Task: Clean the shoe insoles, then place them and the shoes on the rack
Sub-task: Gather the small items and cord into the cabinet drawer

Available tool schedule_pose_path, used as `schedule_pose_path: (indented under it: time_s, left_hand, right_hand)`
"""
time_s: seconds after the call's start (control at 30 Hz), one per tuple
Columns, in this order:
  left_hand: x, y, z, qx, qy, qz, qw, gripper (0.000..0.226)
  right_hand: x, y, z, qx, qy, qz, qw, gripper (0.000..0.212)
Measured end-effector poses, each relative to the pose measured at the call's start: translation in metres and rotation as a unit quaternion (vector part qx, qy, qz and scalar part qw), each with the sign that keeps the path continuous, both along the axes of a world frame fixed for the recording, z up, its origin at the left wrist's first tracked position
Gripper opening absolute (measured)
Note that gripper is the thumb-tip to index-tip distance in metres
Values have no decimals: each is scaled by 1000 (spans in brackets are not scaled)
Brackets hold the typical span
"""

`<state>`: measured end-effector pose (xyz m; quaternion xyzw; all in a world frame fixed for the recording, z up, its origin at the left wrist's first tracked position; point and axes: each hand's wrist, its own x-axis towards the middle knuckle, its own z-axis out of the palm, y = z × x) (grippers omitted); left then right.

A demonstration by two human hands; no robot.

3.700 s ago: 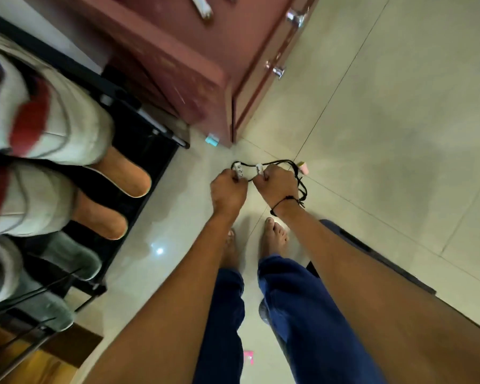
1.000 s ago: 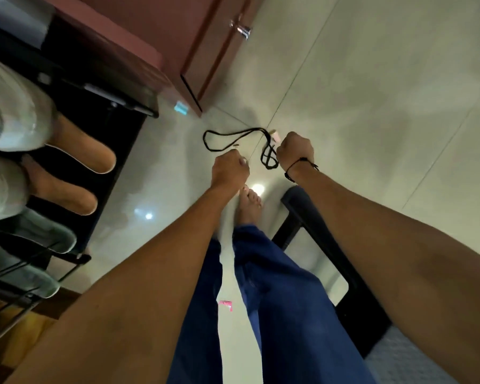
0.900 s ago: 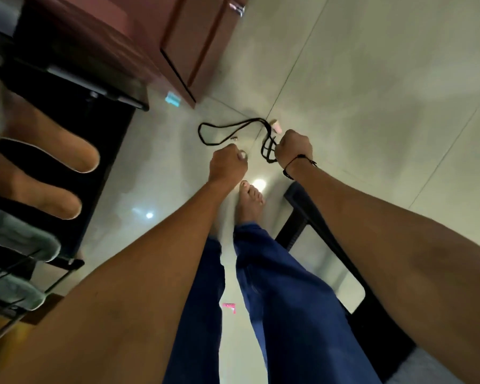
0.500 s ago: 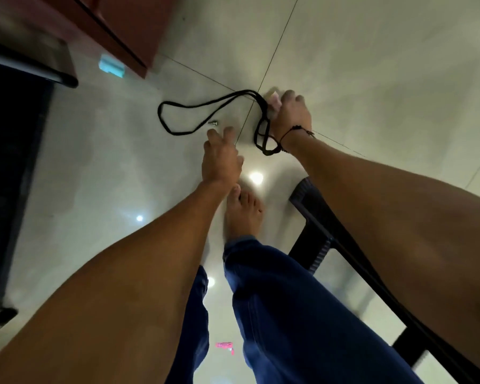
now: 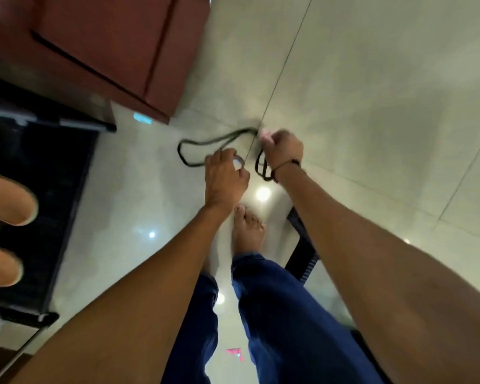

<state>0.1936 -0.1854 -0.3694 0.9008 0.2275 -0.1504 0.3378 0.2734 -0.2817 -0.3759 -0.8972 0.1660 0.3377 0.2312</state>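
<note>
Both hands grip one thin black cord (image 5: 205,144) above the pale tiled floor (image 5: 372,92): the right hand (image 5: 284,149), with a dark band on its wrist, has its fingers curled round a bunch of the cord, a short loop hanging at 7 o'clock from it, and something small and pink shows at its fingertips, too blurred to name. The left hand (image 5: 225,176), just beside it at 8 o'clock, has its fingers curled round the cord with a small pale round piece (image 5: 237,162) against them; what that piece is cannot be told. From between the hands a long loop of cord runs out toward 9 o'clock. At 9 o'clock in the view, well apart from the hands, two tan rounded insoles (image 5: 7,198) stick out over the black metal shoe rack (image 5: 53,173); the shoes themselves cannot be made out. A dark red wooden cabinet (image 5: 117,51) stands at 11 o'clock. Below the hands are a bare foot (image 5: 247,231) and blue trouser legs (image 5: 288,314), with a black frame (image 5: 302,259) beside them at 4 o'clock.
</note>
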Motion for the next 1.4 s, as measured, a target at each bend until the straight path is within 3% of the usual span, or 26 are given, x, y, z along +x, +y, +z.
schedule_pose_path:
  time_s: [0.27,0.43,0.53,0.63,0.77,0.93,1.1,1.23,1.4]
  left_hand:
    - [75,20,195,18,-205,52,977,35]
    - [127,52,301,38,-264,112,957,33]
    - [167,95,330,55,-271,147,950,36]
    - [208,148,337,103,-270,141,947,38]
    - [265,220,306,153,-182,60,970,40]
    - [292,255,271,138,-126,1,982,37]
    - [282,250,252,105,-131,27,985,42]
    - [277,243,263,98,-126,80,984,56]
    - [230,201,295,32,-226,166,959,46]
  right_hand:
    - [52,30,188,110,-174,-9,978,19]
    - [113,76,286,168,-268,65,946,13]
    - [149,113,310,182,-313,101,927,14]
    - [186,154,307,181,-325,136,918,19]
    - [232,201,294,144,-327,195,914,20]
    - [263,227,278,91,-311,218,921,20]
    - [264,227,261,89,-301,256,914,24]
    - [261,224,260,107,-285,227,925,32]
    - [226,203,273,125,-286,141,940,39]
